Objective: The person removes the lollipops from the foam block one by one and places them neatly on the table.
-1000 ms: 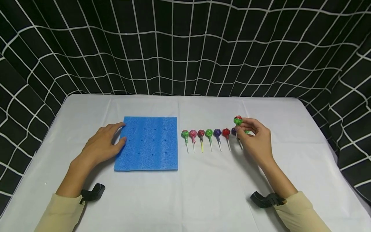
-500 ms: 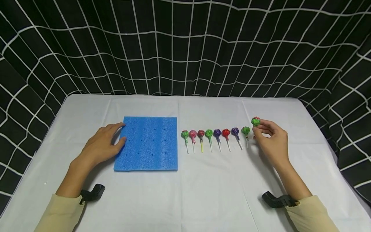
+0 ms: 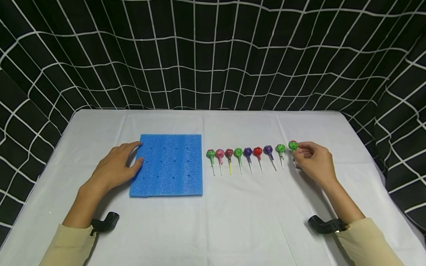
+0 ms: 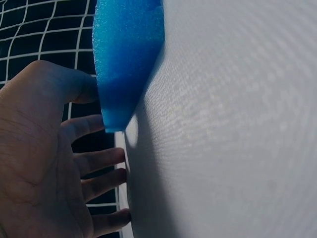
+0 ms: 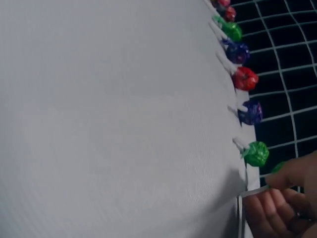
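Observation:
At the right end of a row of lollipops, my right hand (image 3: pixel 316 160) pinches a green-and-red lollipop (image 3: pixel 293 145) just above or on the cloth. Its white stick (image 5: pixel 255 192) sticks out from under the thumb in the right wrist view. Beside it lies a green lollipop (image 3: pixel 280 148), then a purple one (image 3: pixel 268 149) and a red one (image 3: pixel 257 151), with several more to the left. My left hand (image 3: pixel 114 166) rests with relaxed fingers at the left edge of a blue foam board (image 3: pixel 169 166), thumb and index finger touching it. Small holes dot the board.
A white cloth covers the table (image 3: pixel 233 221). Behind it and along both sides hangs a black curtain with white netting (image 3: pixel 213 55). A black wrist camera (image 3: pixel 105 221) sits on the left wrist, and another camera (image 3: pixel 327 224) on the right.
My right hand has moved right, past the row's end, and lowered the green-and-red lollipop toward the cloth. The purple and green lollipops it covered now show. The left hand stays put.

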Motion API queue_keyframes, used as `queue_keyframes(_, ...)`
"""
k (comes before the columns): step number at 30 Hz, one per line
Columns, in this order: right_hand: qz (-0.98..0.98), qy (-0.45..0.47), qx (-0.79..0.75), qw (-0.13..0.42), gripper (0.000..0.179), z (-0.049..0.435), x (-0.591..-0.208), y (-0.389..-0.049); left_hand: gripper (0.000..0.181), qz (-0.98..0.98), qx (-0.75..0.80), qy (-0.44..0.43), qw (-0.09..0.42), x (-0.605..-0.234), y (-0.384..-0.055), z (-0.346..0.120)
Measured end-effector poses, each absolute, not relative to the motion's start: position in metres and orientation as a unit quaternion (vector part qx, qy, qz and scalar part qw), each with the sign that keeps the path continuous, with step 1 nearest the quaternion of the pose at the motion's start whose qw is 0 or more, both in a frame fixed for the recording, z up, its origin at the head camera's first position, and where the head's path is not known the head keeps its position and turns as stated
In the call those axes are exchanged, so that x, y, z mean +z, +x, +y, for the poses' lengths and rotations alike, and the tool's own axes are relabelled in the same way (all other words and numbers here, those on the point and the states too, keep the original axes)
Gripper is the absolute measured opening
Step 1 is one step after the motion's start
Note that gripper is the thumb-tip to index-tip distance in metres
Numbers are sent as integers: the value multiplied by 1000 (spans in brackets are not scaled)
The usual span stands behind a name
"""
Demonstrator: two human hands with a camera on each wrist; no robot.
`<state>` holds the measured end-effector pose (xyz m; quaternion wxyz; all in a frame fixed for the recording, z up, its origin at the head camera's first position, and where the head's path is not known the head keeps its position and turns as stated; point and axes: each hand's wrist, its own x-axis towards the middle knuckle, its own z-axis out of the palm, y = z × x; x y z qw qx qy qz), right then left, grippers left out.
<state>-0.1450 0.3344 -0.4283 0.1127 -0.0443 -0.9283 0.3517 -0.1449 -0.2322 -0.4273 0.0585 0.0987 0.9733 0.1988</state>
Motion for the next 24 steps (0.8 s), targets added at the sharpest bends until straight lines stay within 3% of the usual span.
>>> queue_keyframes(8,-952,-28,296,67,29,343,-425,-149,63,973,198,98,66,-428,-146,-231)
queue_keyframes(24,-960,-35,265,83,33,338,-431,-147,62,973,198,98,61,-426,-145,-231)
